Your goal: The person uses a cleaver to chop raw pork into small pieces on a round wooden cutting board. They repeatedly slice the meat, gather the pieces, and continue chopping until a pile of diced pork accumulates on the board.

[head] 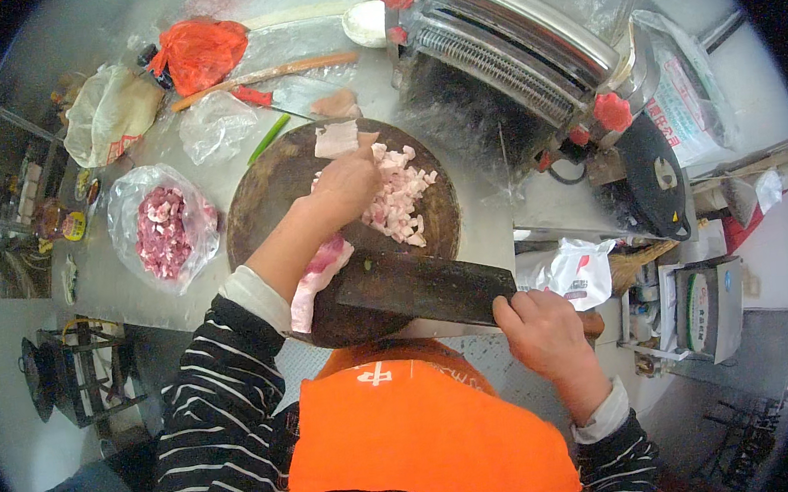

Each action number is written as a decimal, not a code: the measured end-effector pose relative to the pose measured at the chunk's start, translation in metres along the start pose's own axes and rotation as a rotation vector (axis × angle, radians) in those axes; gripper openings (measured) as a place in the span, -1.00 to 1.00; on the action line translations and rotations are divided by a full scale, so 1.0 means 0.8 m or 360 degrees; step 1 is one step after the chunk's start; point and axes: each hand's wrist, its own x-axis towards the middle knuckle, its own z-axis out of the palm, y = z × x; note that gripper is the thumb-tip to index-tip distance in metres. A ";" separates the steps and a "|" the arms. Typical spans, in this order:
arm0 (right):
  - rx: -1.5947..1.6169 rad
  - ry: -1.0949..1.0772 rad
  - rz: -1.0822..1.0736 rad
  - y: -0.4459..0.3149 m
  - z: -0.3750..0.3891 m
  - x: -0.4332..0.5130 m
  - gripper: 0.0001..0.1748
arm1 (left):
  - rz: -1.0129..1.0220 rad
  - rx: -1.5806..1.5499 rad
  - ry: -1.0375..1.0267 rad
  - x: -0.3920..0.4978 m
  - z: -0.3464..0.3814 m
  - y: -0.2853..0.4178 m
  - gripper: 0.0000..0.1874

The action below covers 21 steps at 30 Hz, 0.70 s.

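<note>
A round wooden chopping block [255,188] stands before me on the metal table. My right hand [545,331] grips the handle of a dark, broad cleaver [432,285], its blade lying across the block's near side. My left hand [347,187] is over the block, at the left edge of a heap of diced pale fatty meat [400,196]. Its fingertips are partly hidden, so I cannot tell whether they pinch anything. Beyond it lies a flat pale piece of meat or skin [337,140]. A strip of fatty pork [320,280] rests under my left wrist, beside the blade.
An open plastic bag of chopped red meat [164,231] sits left of the block. Behind are a red-handled knife [254,96], a wooden rolling pin [267,78], a green stalk [269,139] and a red plastic bag [201,52]. A metal roller machine [510,46] stands back right.
</note>
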 end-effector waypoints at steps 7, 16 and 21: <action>-0.0042 0.0096 0.0006 0.029 -0.011 0.010 -0.75 | 0.0040 -0.0398 0.0213 -0.006 -0.043 0.024 -0.78; 0.0415 0.0051 0.0208 0.012 0.021 -0.023 -0.79 | -0.0530 -0.0516 0.0555 0.019 -0.023 -0.090 -0.71; 0.0432 -0.0009 0.0276 -0.014 0.034 -0.020 -0.83 | -0.0446 -0.1456 0.0041 0.047 -0.023 -0.053 -0.73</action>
